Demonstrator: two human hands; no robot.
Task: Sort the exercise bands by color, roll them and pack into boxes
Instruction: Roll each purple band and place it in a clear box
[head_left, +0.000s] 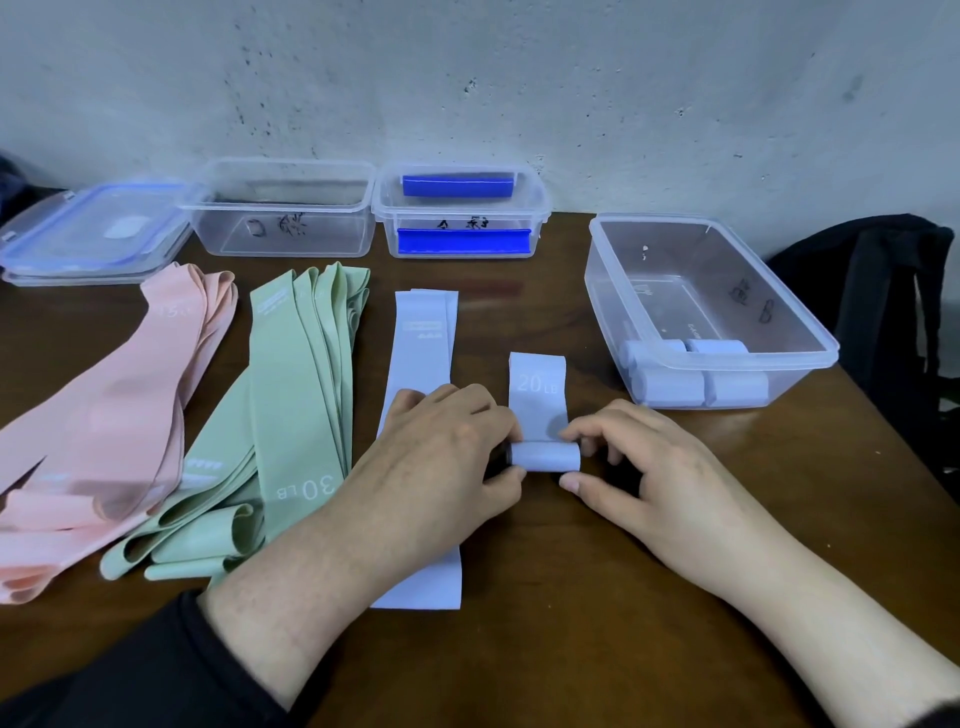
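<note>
Both hands are gripping a partly rolled lavender band (537, 410) marked "20 LB", lying on the brown table (597, 561). The left hand (447, 452) is pinching the left end of the roll between thumb and fingers, and the right hand (639, 457) is pinching the right end the same way. The roll's long axis is running left to right between the two hands, while the unrolled tail is stretching flat away from the person, its printed end pointing toward the wall.

Under the left hand and forearm a flat pile of lavender bands (423, 343) is lying lengthwise, pointing away from the person. Further left of that hand a fanned pile of green bands (296, 395) is resting, and beyond it a pile of pink bands (119, 410).

Just past the right hand a clear box (711, 291) is holding finished lavender rolls (696, 387) at its near end. Beyond the left hand two more clear boxes are standing by the wall: an empty-looking box (283, 208) and one with blue clips (462, 215). Lids (88, 234) are stacked far left. A black bag (893, 312) is sitting right of the right hand.
</note>
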